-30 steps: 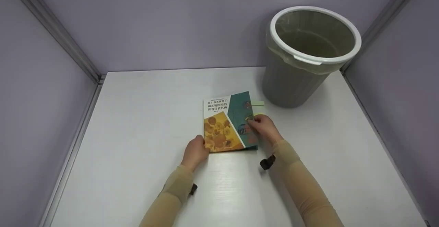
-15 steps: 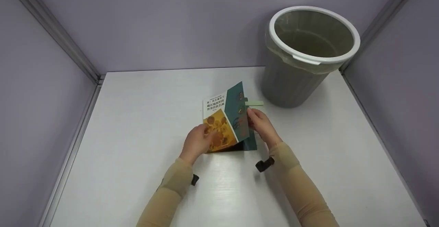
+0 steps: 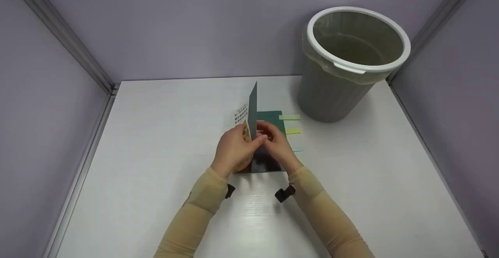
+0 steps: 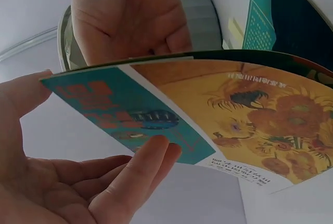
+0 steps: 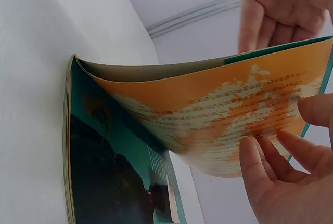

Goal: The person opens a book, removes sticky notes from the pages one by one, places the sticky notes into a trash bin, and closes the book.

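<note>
A paperback book (image 3: 271, 118) lies open on the white table, its front cover raised nearly upright. Sunflowers show on the outside of the cover (image 4: 281, 115) in the left wrist view. My left hand (image 3: 234, 149) grips the cover's free edge, fingers against the outside and thumb at the edge. On the inner side is my right hand (image 3: 280, 147); in the right wrist view its loosely bent fingers (image 5: 255, 156) touch an orange printed leaf (image 5: 208, 109). Green, yellow and pale blue sticky tabs (image 3: 293, 131) stick out from the book's right side.
A grey bin (image 3: 329, 96) with a white rim and a liner bag stands behind and right of the book. Pale walls (image 3: 195, 28) enclose the white table (image 3: 163, 117) at the back and both sides.
The cover has swung from nearly flat up to upright, turning leftward. My right hand moved left to its inner side. My left hand rose from the lower left corner to the cover's edge.
</note>
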Demonstrator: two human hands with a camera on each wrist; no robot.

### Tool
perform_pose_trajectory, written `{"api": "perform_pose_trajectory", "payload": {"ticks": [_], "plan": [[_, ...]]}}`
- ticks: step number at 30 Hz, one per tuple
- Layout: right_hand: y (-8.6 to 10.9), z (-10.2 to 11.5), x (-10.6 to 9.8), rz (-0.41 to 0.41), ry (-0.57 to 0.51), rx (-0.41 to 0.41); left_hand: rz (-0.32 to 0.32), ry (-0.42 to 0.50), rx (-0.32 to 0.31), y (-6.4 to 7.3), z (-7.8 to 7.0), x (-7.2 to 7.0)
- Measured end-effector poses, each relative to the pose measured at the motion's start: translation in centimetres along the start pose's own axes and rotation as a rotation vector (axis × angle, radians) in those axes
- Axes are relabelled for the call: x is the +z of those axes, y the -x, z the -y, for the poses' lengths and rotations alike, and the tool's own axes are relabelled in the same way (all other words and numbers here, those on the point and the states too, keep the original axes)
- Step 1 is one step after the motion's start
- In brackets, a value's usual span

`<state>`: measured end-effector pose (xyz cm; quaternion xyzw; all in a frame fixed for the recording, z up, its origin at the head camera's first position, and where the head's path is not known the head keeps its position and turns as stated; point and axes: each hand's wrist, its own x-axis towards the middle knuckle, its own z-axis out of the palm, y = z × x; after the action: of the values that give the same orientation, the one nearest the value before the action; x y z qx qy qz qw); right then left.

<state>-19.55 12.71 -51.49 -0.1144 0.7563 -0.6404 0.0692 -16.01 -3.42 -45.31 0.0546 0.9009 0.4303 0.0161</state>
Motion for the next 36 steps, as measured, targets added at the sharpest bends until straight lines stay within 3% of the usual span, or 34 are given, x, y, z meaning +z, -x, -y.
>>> {"api": "perform_pose_trajectory", "payload": {"ticks": [4,8,16,21,30,36], "plan": [[-0.2,0.1,0.8,0.038,-0.027,-0.082,-0.027,-0.052,0.037,0.1,-0.1,-0.1],[-0.2,0.2,1.3,0.063,-0.060,-0.123,-0.041,-0.096,0.032,0.3,-0.1,-0.3],[-0.1,-0.2,1.6,0.081,-0.052,-0.170,-0.076,-0.027,0.012,0.5,0.6,-1.2],[0.0,-0.8,1.6,0.097,-0.010,-0.169,-0.093,0.032,-0.052,0.8,1.4,-2.3],[0.4,-2.1,2.2,0.187,0.391,-0.188,-0.167,0.131,-0.184,1.9,4.1,-5.2],[0.8,-2.9,3.6,0.291,0.515,-0.164,-0.176,0.213,-0.281,2.7,7.1,-6.9]]}}
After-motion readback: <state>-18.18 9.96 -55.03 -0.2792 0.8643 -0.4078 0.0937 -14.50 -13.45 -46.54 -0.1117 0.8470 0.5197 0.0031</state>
